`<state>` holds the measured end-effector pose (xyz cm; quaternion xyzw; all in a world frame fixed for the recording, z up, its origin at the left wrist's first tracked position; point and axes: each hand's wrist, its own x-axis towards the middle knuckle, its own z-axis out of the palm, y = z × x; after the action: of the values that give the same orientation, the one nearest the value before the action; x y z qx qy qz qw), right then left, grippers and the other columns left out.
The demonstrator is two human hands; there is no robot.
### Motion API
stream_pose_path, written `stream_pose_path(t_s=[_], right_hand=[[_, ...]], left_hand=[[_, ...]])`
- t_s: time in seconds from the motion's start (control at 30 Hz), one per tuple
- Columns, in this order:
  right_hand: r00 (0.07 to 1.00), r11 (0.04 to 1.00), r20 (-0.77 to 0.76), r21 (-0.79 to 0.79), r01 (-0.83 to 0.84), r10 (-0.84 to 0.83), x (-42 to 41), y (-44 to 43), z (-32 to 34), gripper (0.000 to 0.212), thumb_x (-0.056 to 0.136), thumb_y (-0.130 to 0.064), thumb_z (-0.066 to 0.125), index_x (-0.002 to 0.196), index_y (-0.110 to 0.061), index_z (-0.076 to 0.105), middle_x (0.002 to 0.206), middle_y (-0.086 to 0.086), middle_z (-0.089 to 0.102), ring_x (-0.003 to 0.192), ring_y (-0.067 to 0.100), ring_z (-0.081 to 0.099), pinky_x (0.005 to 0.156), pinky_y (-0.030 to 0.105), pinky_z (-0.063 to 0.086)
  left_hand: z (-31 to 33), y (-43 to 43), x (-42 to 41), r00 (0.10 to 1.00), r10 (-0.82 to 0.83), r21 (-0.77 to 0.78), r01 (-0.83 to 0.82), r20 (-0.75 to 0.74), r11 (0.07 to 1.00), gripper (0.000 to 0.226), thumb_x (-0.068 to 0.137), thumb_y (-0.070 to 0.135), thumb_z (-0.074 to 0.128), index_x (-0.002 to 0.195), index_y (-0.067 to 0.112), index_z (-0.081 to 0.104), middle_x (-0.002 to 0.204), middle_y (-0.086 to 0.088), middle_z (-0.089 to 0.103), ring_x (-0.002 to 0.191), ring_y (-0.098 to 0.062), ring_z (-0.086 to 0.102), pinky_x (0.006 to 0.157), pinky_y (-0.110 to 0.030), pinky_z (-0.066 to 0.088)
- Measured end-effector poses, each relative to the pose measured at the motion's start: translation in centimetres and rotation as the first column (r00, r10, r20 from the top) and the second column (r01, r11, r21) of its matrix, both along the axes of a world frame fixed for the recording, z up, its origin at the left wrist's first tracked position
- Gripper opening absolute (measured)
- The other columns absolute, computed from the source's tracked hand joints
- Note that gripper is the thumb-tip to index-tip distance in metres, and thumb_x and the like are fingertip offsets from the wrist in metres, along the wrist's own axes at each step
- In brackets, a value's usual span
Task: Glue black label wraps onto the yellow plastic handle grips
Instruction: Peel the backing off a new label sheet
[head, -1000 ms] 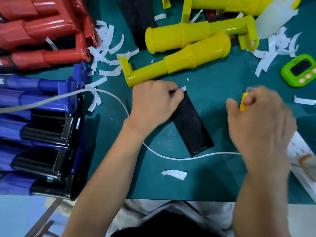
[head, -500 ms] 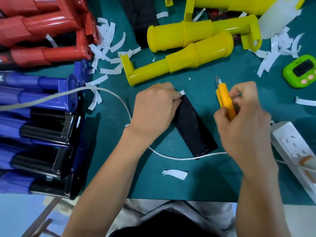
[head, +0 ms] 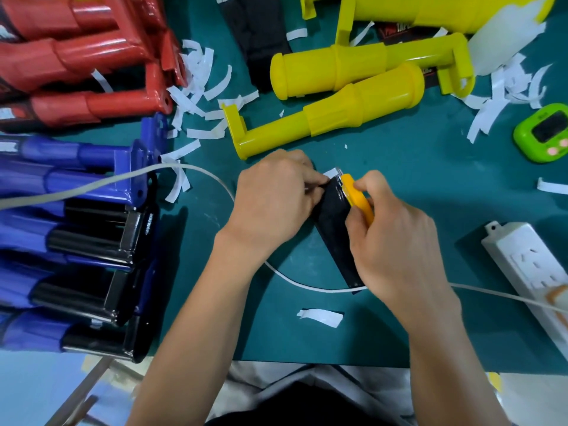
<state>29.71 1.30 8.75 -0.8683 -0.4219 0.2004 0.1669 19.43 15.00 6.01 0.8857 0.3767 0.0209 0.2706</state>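
Note:
A black label wrap (head: 333, 222) lies flat on the green mat (head: 415, 186) in the middle. My left hand (head: 273, 201) pinches its far end, where a white backing corner (head: 331, 173) shows. My right hand (head: 396, 241) grips a yellow utility knife (head: 358, 198) whose tip rests at that same far corner of the label. Bare yellow handle grips lie beyond: one (head: 322, 118) nearest, another (head: 362, 66) behind it, a third (head: 430, 10) at the top edge.
Red handles (head: 76, 63) and blue handles with black wraps (head: 76, 226) are stacked at the left. White backing scraps (head: 196, 96) litter the mat. A white cable (head: 123, 179) crosses it. A power strip (head: 531, 265) and a green timer (head: 544, 133) sit at the right.
My right hand has brought the yellow knife leftward from the right of the mat until its tip meets the far corner of the label. My left hand has stayed on the label.

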Motion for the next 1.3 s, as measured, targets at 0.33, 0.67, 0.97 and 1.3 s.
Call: stream_pose_path(t_s=[0.33, 0.67, 0.97, 1.3], right_hand=[[0.996, 0.997, 0.079, -0.069, -0.027, 0.032, -1.0, 0.4, 0.6, 0.009, 0.102, -0.015, 0.051, 0.102, -0.018, 0.042, 0.060, -0.001, 0.033, 0.055, 0.037, 0.033, 0.052, 0.038, 0.027], [0.997, 0.997, 0.068, -0.077, -0.013, 0.018, -1.2, 0.5, 1.0, 0.010, 0.097, -0.009, 0.055, 0.100, -0.016, 0.049, 0.055, -0.005, 0.023, 0.045, 0.018, 0.017, 0.048, 0.033, 0.015], [0.987, 0.988, 0.132, -0.133, -0.073, 0.091, -0.9, 0.0, 1.5, 0.030, 0.092, -0.007, 0.059, 0.093, -0.021, 0.032, 0.052, -0.003, 0.025, 0.045, 0.029, 0.020, 0.047, 0.029, 0.014], [0.936, 0.961, 0.221, 0.098, 0.257, -0.273, 4.2, -0.5, -1.6, 0.032, 0.093, -0.023, 0.072, 0.122, -0.022, 0.061, 0.091, 0.012, 0.071, 0.073, 0.040, 0.055, 0.067, 0.040, 0.034]], left_hand=[[0.0, 0.3, 0.1, 0.997, 0.058, -0.156, -0.064, -0.043, 0.986, 0.020, 0.094, 0.031, 0.074, 0.111, 0.038, 0.080, 0.102, 0.010, 0.069, 0.099, -0.022, 0.065, 0.082, -0.045, 0.051], [0.0, 0.2, 0.1, 0.998, 0.040, -0.145, -0.046, -0.041, 0.988, 0.021, 0.096, 0.029, 0.072, 0.110, 0.042, 0.079, 0.100, 0.005, 0.067, 0.097, -0.027, 0.064, 0.079, -0.048, 0.051], [-0.2, 0.1, 0.1, 0.995, 0.048, -0.108, -0.058, -0.090, 0.993, 0.019, 0.096, 0.033, 0.071, 0.113, 0.039, 0.079, 0.101, 0.008, 0.069, 0.096, -0.024, 0.064, 0.077, -0.040, 0.049], [-0.1, -0.2, 0.1, 1.000, -0.002, -0.010, 0.002, 0.031, 1.000, 0.029, 0.093, 0.031, 0.074, 0.122, 0.034, 0.073, 0.114, 0.011, 0.066, 0.101, -0.018, 0.063, 0.076, -0.034, 0.048]])
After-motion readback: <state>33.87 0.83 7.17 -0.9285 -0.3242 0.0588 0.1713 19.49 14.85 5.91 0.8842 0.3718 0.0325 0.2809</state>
